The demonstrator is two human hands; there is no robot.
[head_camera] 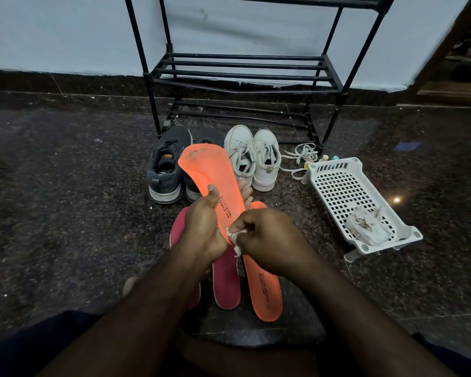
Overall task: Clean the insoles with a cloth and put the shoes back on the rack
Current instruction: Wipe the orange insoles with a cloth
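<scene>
Seated on the floor before the black shoe rack (pixel 245 74), a person is mid-wipe: left hand (pixel 204 227) fingers grip an upright orange insole (pixel 212 175), right hand (pixel 267 240) fingers pinch a white cloth (pixel 235 236) at its heel, likely sweeping toeward next.

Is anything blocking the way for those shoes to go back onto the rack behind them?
Nothing visible does. The dark shoes and white shoes stand on the floor right before the rack, whose shelves show no items. The loose laces lie off to the side, by the basket.
</scene>
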